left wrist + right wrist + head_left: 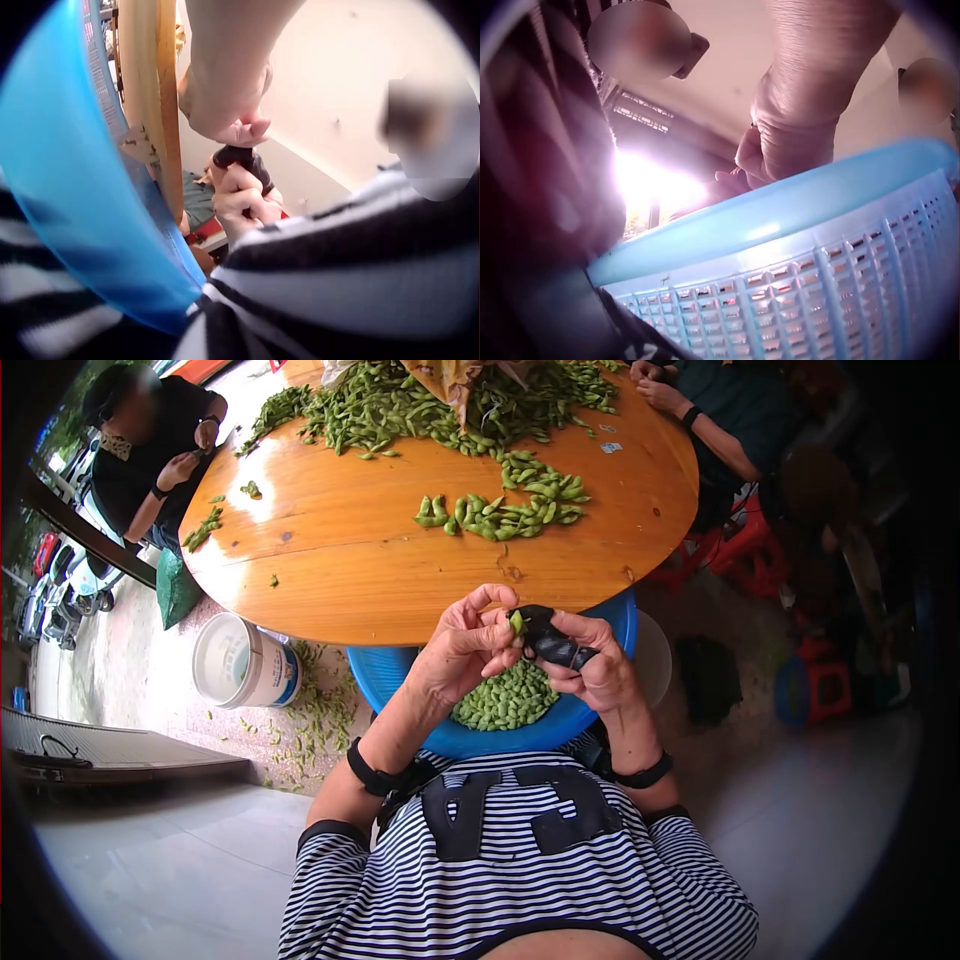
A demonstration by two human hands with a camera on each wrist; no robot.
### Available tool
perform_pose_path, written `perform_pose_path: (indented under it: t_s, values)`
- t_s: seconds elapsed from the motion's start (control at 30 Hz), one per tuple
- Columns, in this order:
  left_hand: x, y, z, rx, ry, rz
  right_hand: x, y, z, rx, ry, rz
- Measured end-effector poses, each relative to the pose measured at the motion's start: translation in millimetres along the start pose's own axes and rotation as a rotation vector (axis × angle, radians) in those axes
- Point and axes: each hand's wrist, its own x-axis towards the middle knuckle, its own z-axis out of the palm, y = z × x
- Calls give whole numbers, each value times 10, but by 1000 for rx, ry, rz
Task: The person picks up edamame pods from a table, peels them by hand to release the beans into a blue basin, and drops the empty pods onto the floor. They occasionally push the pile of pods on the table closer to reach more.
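Left hand (463,650): grip nearly closed, thumb and fingers pinching small green bean pod (517,622). Right hand (598,668): grip closed round glossy black object (545,632), beside pod. Both above pale-green shelled beans (505,702) in blue plastic basket (372,678). Heaped green pods (400,410) at 12 o'clock on brown wooden surface (340,580); white plastic bucket (262,672), 9 o'clock from hands.

The worktop (350,560) is glossy, smooth wood; the basket (385,670) is smooth blue plastic, and the striped shirt (500,890) is matt cloth.
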Motion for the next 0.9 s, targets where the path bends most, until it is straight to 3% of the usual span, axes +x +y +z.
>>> perform_pose_path:
  t_s: [0.1,0.17,0.27,0.37,0.5,0.57,0.7,0.83,0.9]
  values:
    - [-3,-15,-13,22,48,14,-17,-7,44,-180,-6,1]
    - [-24,-7,16,212,131,99,-39,-30,280,-834,236,-136]
    - [-83,1,54,454,246,148,-46,1,307,-879,240,-211]
    - [-113,-39,44,590,256,213,-93,-3,298,-908,224,-219]
    - [-222,-67,110,630,270,154,-288,-2,82,-1005,286,-181]
    - [-287,-87,74,1059,188,218,-415,-25,-10,-900,439,-87]
    - [-391,-97,-18,1912,-41,364,-588,-26,-228,-807,518,-138]
    - [-452,-214,-250,2026,-101,204,-642,-10,-293,-770,572,-84]
    - [-424,-228,-291,1923,-74,227,-647,12,-320,-764,532,-58]
